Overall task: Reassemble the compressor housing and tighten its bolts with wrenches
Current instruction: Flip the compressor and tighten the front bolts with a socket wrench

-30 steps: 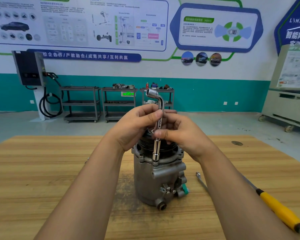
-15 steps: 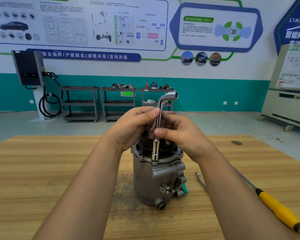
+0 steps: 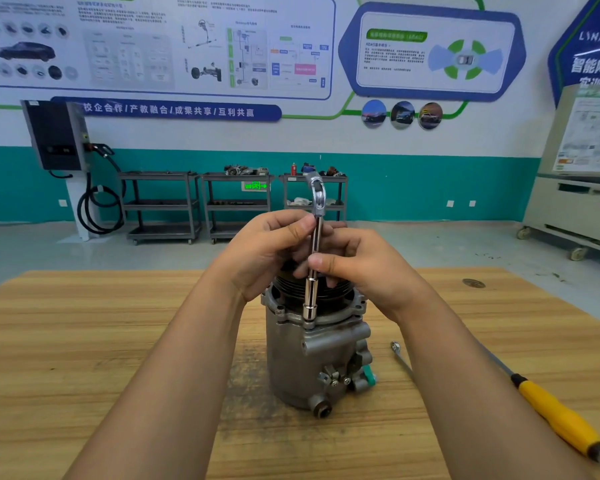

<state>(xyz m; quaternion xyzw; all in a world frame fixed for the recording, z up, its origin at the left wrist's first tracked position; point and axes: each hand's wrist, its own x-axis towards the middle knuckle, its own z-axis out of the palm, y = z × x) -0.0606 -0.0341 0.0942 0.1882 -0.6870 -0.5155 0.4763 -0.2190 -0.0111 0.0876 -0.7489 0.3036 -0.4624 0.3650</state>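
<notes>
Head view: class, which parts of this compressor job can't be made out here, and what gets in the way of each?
All in the head view.
Bolt under the socket wrench: covered by its socket end.
Top of the compressor: behind the left hand and right hand.
Spanner shaft: under the right forearm; only its ring end shows.
Screwdriver tip: behind the same forearm.
Wall poster small print: too small and blurred.

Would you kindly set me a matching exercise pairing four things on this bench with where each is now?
1 socket wrench; 2 compressor; 3 screwdriver; 4 spanner.
A lying far right on the table; B upright, gripped by left hand and right hand; C lying close beside the compressor; D standing mid-table.
Pairs: 1-B, 2-D, 3-A, 4-C.
</notes>
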